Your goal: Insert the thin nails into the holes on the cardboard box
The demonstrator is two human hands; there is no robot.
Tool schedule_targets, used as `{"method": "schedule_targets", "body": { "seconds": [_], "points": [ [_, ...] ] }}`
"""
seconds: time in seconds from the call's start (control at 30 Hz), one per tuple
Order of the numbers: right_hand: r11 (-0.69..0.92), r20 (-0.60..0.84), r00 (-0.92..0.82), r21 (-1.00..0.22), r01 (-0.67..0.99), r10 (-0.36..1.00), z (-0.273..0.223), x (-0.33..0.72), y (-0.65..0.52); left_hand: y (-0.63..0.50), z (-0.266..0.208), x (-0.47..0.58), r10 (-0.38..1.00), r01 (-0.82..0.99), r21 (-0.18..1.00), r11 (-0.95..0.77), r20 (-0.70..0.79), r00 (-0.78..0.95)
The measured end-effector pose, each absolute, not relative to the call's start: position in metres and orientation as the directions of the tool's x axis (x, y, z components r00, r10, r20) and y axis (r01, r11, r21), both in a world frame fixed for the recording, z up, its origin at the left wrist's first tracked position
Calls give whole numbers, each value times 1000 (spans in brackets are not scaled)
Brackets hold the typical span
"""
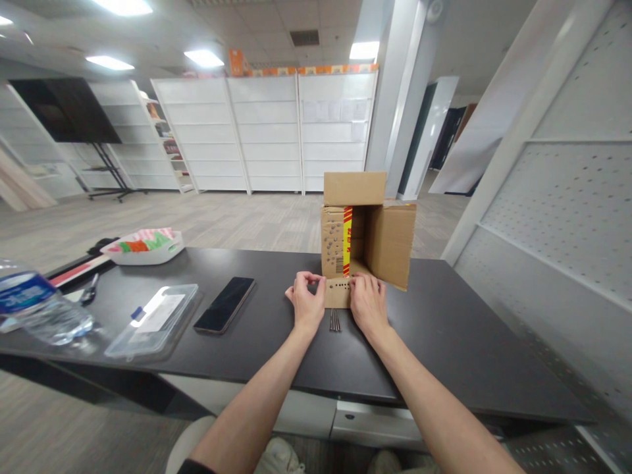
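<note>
An open cardboard box (332, 240) stands on the dark table, its opening facing me and its side flap swung out to the right. Yellow and red tape runs down its front edge. The front flap (338, 297) hangs low and has a row of small dark holes or dots. My left hand (309, 299) is closed, thumb and forefinger pinched at the flap's left edge. On the opposite edge, the curled fingers of my right hand (368, 299) grip the cardboard; their tips are partly hidden. Several thin metal screws or nails (335, 320) lie just in front of the flap, between my wrists.
A black phone (225, 305) lies left of my left hand. Beyond it are a clear plastic case (154, 320), a water bottle (42, 306) on its side and a white basket (145, 253) with colourful packets. A perforated panel (563, 197) rises at the right.
</note>
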State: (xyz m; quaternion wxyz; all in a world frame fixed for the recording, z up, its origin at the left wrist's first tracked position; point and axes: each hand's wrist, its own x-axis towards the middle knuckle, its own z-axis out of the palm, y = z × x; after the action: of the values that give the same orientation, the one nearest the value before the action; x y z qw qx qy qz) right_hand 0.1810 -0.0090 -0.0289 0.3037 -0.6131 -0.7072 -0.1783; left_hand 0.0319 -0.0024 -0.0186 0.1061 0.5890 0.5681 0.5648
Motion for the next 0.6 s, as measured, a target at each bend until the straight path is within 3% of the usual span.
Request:
{"method": "schedule_targets", "body": {
  "seconds": [0.6],
  "points": [
    [219, 696, -37, -174, 960, 717, -25, 179, -12, -3, -17, 33, 784, 546, 772, -326, 543, -299]
  ]
}}
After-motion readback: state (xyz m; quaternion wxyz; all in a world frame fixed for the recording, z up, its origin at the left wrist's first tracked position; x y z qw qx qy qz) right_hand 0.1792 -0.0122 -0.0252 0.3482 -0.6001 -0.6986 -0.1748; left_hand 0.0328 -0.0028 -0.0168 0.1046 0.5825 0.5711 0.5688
